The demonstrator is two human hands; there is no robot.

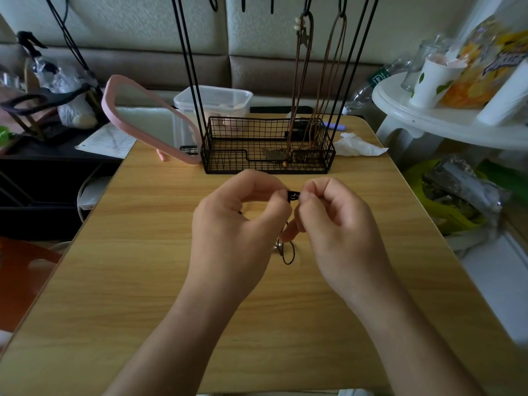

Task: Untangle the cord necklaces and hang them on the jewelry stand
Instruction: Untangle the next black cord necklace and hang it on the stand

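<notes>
A black cord necklace (288,257) is pinched between both hands above the wooden table (143,281). My left hand (237,224) and my right hand (337,221) each grip its knotted part with thumb and forefinger, close together. A loop of the cord and a small metal pendant hang down between the hands to the table. Behind them stands the black wire jewelry stand (267,150) with a basket base and tall rods. Two brown cord necklaces (314,90) hang from its top on the right side, their pendants resting in the basket.
A pink-framed mirror (134,115) leans left of the stand. A clear plastic box (214,101) sits behind it, a crumpled tissue (357,145) to its right. A white round side table (428,115) with a paper cup and snack bag is at right. Clutter lies at left.
</notes>
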